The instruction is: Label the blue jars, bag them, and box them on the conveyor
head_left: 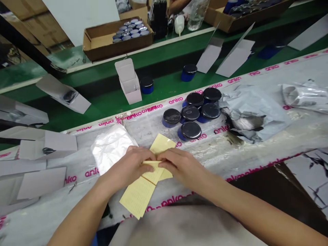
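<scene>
Both my hands pinch a yellow printed leaflet [153,175] above the near edge of the covered bench. My left hand [132,165] has thumb and fingers closed on the leaflet's left side. From the other side, my right hand [180,165] grips it the same way. More yellow paper [137,200] hangs below toward my lap, and another part [162,143] shows beyond my fingers. White crumpled plastic [112,145] lies beside my left hand. Several blue jars with black lids [190,130] stand in a cluster beyond my right hand.
Behind the bench runs a green conveyor [164,82] with an open white box [129,82], a jar [147,85] and other open boxes. At left lie opened white boxes [60,141]. A torn plastic bag [256,112] sits right. Cardboard trays [92,46] stand behind; a person's arm [178,6] shows there.
</scene>
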`<state>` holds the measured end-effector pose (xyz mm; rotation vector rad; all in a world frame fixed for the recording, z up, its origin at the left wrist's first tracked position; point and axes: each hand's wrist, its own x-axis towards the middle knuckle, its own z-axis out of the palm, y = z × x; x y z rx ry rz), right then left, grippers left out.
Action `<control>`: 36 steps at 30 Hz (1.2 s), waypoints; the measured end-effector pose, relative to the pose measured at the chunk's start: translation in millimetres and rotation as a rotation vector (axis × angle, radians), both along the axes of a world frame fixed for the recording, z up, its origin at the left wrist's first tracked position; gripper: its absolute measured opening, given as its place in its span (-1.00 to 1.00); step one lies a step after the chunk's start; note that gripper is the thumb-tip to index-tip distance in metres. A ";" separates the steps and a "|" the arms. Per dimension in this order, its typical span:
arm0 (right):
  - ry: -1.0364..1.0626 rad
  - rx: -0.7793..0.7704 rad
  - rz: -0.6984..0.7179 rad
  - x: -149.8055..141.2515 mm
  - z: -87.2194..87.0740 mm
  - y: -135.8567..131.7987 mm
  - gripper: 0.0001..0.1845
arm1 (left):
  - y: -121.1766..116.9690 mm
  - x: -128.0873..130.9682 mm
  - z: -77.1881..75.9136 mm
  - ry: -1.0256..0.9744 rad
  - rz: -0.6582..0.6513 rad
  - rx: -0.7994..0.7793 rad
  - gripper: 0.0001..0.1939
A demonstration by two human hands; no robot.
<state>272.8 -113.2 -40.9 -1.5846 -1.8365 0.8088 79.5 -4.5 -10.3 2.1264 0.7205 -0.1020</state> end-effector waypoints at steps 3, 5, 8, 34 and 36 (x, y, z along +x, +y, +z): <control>0.039 0.027 -0.041 2.9 -6.8 4.4 -0.80 | 2.8 3.3 -5.5 -0.028 0.085 -0.046 -0.88; 0.039 0.018 -0.038 3.9 -8.8 6.0 -0.80 | 3.7 3.9 -7.2 -0.053 0.100 -0.070 -0.87; 0.033 0.002 -0.037 4.0 -8.1 6.9 -0.85 | 3.9 2.6 -8.1 -0.070 0.086 -0.068 -0.88; 0.050 0.074 -0.152 -0.4 -5.6 -4.0 -0.83 | -0.4 3.4 -9.6 -0.179 0.054 -0.028 -0.89; 0.075 0.071 -0.160 -0.4 -4.8 -2.5 -0.84 | -1.8 3.8 -11.0 -0.189 0.073 -0.010 -0.90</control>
